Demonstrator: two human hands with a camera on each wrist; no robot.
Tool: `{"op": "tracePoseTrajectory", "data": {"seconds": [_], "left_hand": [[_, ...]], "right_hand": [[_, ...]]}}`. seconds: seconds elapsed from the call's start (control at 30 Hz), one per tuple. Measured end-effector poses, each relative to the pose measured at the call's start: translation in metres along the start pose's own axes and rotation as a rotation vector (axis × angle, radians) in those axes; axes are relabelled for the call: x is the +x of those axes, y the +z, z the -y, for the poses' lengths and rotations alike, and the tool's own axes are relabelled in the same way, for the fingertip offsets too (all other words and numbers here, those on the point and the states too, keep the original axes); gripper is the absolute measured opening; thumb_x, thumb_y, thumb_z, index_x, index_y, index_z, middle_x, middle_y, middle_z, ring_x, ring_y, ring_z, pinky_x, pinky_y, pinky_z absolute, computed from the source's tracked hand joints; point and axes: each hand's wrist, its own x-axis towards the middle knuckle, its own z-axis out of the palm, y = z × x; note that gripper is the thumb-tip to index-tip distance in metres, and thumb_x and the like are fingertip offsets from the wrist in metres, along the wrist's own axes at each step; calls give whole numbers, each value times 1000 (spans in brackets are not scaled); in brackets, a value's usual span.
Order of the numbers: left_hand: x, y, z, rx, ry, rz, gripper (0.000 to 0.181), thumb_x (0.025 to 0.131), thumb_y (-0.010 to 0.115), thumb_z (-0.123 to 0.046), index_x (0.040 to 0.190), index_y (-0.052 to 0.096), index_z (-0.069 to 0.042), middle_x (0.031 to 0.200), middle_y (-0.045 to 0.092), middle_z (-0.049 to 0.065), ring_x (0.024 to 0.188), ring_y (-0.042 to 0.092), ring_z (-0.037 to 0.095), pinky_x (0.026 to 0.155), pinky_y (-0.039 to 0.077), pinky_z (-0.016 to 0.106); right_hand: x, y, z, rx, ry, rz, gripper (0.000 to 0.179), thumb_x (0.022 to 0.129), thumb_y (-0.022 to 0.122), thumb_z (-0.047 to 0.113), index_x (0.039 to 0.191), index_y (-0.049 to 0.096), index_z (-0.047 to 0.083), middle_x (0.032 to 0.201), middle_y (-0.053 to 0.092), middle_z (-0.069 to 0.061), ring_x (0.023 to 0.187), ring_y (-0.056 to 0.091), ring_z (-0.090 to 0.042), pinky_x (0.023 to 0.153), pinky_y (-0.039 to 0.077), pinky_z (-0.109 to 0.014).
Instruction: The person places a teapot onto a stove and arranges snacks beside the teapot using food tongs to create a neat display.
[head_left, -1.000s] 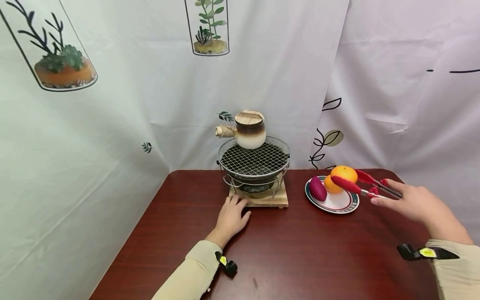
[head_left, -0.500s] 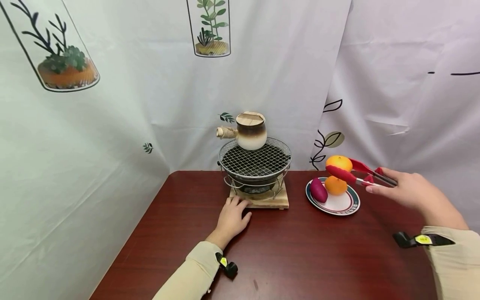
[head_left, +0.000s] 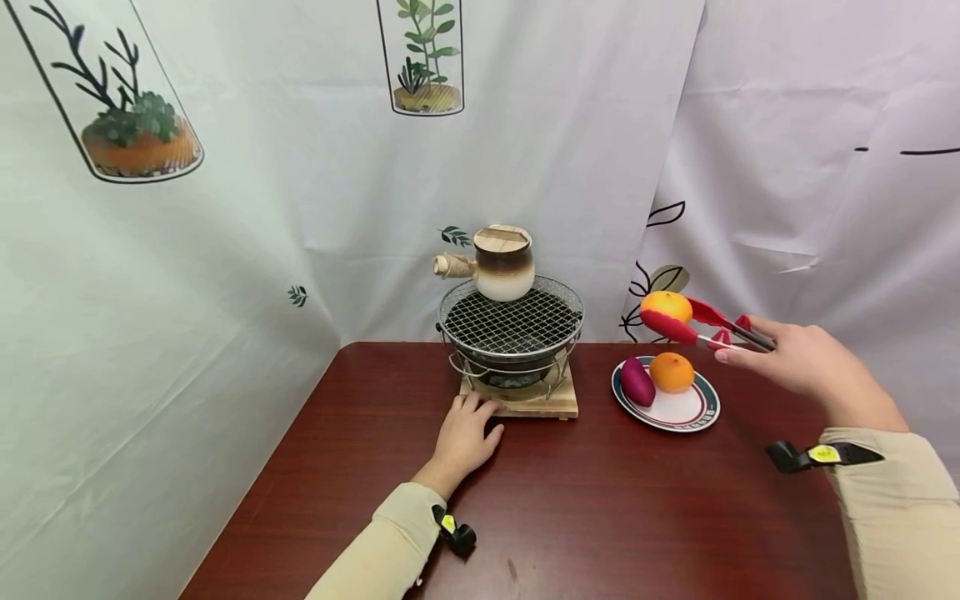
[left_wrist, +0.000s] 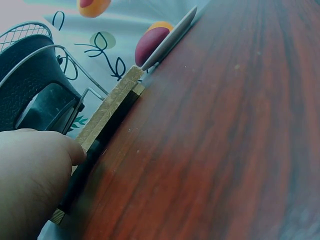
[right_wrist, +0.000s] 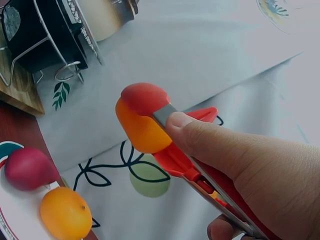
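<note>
My right hand (head_left: 821, 367) grips red-tipped metal tongs (head_left: 670, 326). Between the tong tips an orange (head_left: 664, 303) is pinched, held in the air above and behind the plate (head_left: 678, 414). That plate carries a second orange (head_left: 671, 372) and a smooth magenta oval piece (head_left: 637, 382) that resembles a small sweet potato. In the right wrist view my thumb presses on the upper arm of the tongs (right_wrist: 162, 114). My left hand (head_left: 461, 437) rests at the front left edge of a wooden board (head_left: 540, 407), fingertips on it, thumb (left_wrist: 72, 150) close to its side.
On the board stands a round grill (head_left: 513, 321) with a wire mesh top and wire stand. A lidded clay pot (head_left: 504, 275) with a side handle sits toward the back of the mesh. Behind the dark red table (head_left: 600, 517) hangs a printed white cloth (head_left: 577, 167).
My right hand has lifted the tongs and orange up and to the left, away from the plate, leaving the second orange fully in sight. The left hand has stayed on the board.
</note>
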Motion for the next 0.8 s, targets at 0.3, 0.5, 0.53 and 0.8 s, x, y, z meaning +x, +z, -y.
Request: {"op": "tracePoseTrajectory", "data": {"seconds": [0.3, 0.5, 0.53, 0.8], "left_hand": [[0, 1, 1, 4, -2, -2, 28, 89, 74, -26, 116, 71, -20, 116, 61, 7, 109, 54, 33, 94, 48, 45], [-1, 1, 1, -1, 3, -12, 27, 89, 75, -26, 115, 72, -19, 114, 61, 7, 109, 54, 33, 94, 48, 46], [-1, 1, 1, -3, 3, -16, 27, 89, 75, -26, 115, 72, -19, 114, 61, 7, 109, 54, 33, 94, 48, 46], [0, 0, 0, -13, 0, -21, 29, 88, 75, -24, 115, 72, -17, 116, 61, 9, 109, 54, 35, 94, 48, 48]], "right_hand": [[12, -1, 12, 6, -4, 5, 106, 87, 52, 77, 154, 32, -1, 135, 42, -45, 117, 41, -61, 88, 41, -73], [20, -3, 24, 10, -22, -9, 105, 86, 52, 78, 155, 33, 0, 136, 44, -44, 119, 42, -59, 89, 42, -72], [21, -3, 26, 12, -23, -10, 105, 86, 52, 78, 155, 33, 1, 136, 43, -43, 119, 42, -59, 89, 41, -72], [32, -8, 43, 46, -29, -18, 109, 83, 51, 82, 156, 32, 3, 139, 43, -42, 120, 42, -58, 89, 42, -71]]}}
